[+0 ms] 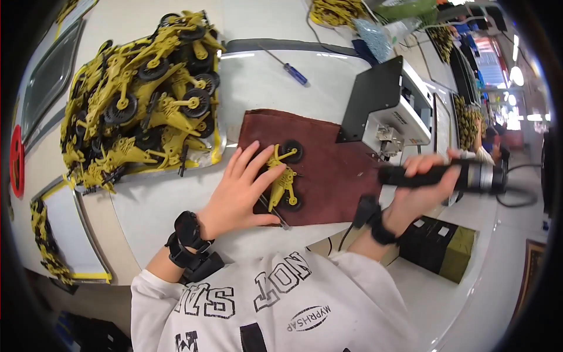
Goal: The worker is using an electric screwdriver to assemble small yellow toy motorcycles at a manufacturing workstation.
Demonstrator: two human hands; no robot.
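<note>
So the left hand (236, 186) is spread flat-ish, fingers loose rather than curled, a couple of them lying on a yellow bike-shaped toy with black wheels (282, 183). That toy sits on a dark red mat (337, 167), left of the middle. Right hand (425, 199) is a bit blurry but wrapped round a black cylindrical tool (410, 174), out past the mat's right edge.

As for writing: the white sweatshirt (281, 340) has big outlined block letters and a small oval emblem (309, 318), all upside down from here. The black-and-white machine (375, 97) has small dark print on its white face, too tiny for me. Pale stickers on the black box (427, 243), also unreadable.
</note>
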